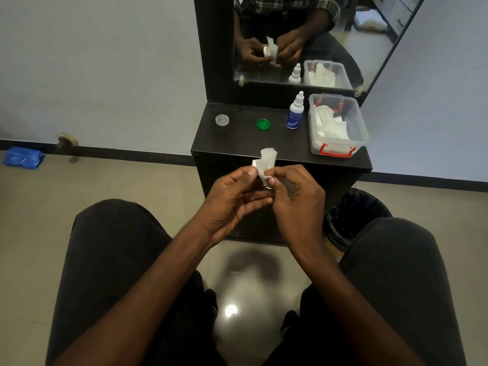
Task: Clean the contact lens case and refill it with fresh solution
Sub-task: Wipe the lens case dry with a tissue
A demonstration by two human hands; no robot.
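Pinching white tissue [265, 161], both hands [266, 199]

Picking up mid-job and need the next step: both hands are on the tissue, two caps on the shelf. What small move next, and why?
Probably keep twisting the tissue for a moment. The left hand and right hand both pinch it in front of the shelf; whatever it wipes is hidden. The clear cap and green cap lie off, and the bottle stands untouched, so refilling looks premature.

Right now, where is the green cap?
In the head view, the green cap lies on the dark shelf, between the clear cap to its left and the solution bottle to its right.
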